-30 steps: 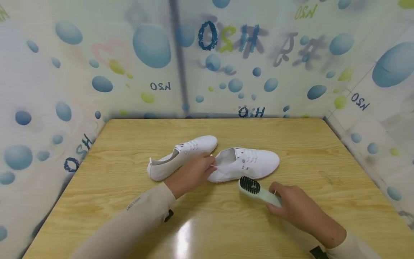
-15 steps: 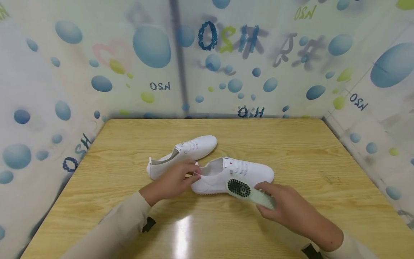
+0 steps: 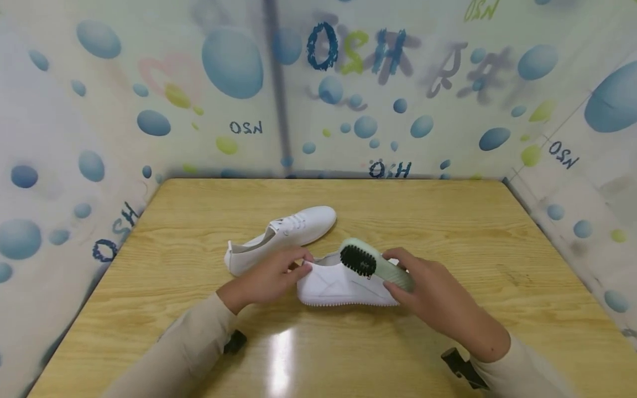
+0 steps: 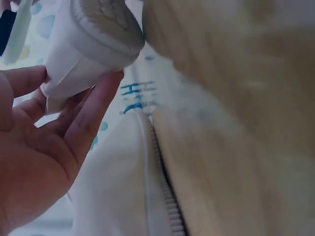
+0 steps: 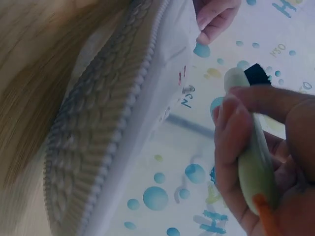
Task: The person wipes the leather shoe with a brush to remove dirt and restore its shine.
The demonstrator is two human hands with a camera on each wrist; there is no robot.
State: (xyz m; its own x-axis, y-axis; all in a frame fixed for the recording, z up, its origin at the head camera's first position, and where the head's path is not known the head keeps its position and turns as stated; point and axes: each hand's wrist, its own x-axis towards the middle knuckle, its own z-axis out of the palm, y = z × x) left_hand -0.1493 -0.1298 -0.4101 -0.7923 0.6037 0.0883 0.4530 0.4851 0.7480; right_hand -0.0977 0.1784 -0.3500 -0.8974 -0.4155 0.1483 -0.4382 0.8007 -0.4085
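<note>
My left hand (image 3: 269, 281) pinches the heel of a white lace-up shoe (image 3: 325, 286) between thumb and fingers. The shoe is tilted, its side turned toward me; in the right wrist view its knobbly sole (image 5: 101, 113) shows. In the left wrist view my fingers lie around the heel (image 4: 81, 59). A pale green shoe brush (image 3: 390, 275) with black bristles is gripped by the handle in my right hand (image 3: 440, 296). Its head overlaps the shoe's opening in the head view, bristles facing me. Brush and right hand hide the toe.
A second white shoe (image 3: 316, 222) lies just behind on the wooden table (image 3: 448, 215), its toe pointing away to the right. Around the table's back and sides stands a pale wall covering (image 3: 428, 72) with blue and green drops. An orange strip (image 5: 266, 216) shows near the brush handle.
The held shoe came left and nearer to me, away from the second shoe, then tilted its side up. My right hand moved the brush left and up to overlap the shoe.
</note>
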